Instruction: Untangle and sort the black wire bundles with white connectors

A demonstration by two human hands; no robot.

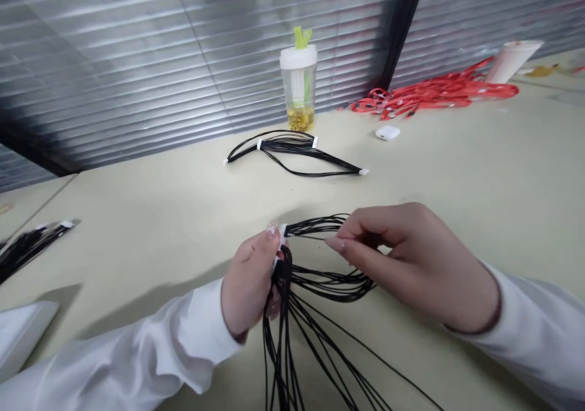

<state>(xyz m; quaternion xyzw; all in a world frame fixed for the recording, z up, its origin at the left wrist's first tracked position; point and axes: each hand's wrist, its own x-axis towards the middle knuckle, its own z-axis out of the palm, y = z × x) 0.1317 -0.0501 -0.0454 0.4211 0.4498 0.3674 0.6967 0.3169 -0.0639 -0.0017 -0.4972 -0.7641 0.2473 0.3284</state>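
My left hand [253, 277] is closed around the white connectors [282, 238] of a black wire harness [336, 283], the thumb pressed on top. From those connectors several thin black wires loop to the right, and others hang toward the bottom edge. My right hand [406, 259] pinches one thin black wire [311, 237] between thumb and forefinger, a little right of the connector. Its other fingers are curled and partly hidden. Behind both hands, a second black wire harness [297, 149] with white connectors lies on the table [150, 216].
A bottle [299, 88] with yellowish contents stands by the window blinds. Red lanyards [429, 94] lie heaped at back right beside a white cup [512, 61]. A small white case [387, 133] sits before them. More black wires [31, 246] and a white box [25, 332] are at left.
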